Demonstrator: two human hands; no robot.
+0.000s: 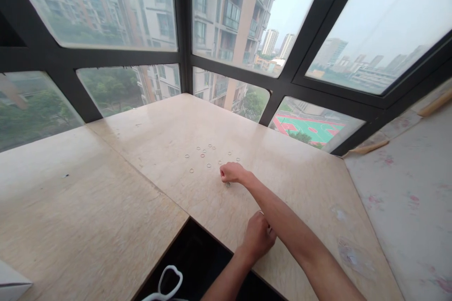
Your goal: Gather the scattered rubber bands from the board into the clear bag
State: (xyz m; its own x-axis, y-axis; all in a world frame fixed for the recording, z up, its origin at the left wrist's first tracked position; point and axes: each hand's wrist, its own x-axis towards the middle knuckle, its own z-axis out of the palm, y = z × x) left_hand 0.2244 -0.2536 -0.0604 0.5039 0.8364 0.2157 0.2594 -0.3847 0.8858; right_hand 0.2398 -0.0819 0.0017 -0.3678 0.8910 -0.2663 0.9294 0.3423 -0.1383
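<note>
Several small thin rings [208, 165] lie scattered on the pale marble-patterned surface [158, 136]. One of them is a red ring [202, 155]. Beside the near edge of this group is my right hand [232, 172], its fingers curled closed; whatever they hold is hidden. A small ring-like piece [228, 184] shows just below that hand. My left hand [259, 235] is closed too, nearer to me and partly covered by my right forearm. Tiny light and dark bits show at its fingers, too small to name.
A dark recess [197, 249] opens in the surface near me, with a white looped object [170, 282] over it. Clear plastic bags [355, 257] lie at right. A white box [12, 282] sits at lower left. Dark-framed windows [185, 33] border the back.
</note>
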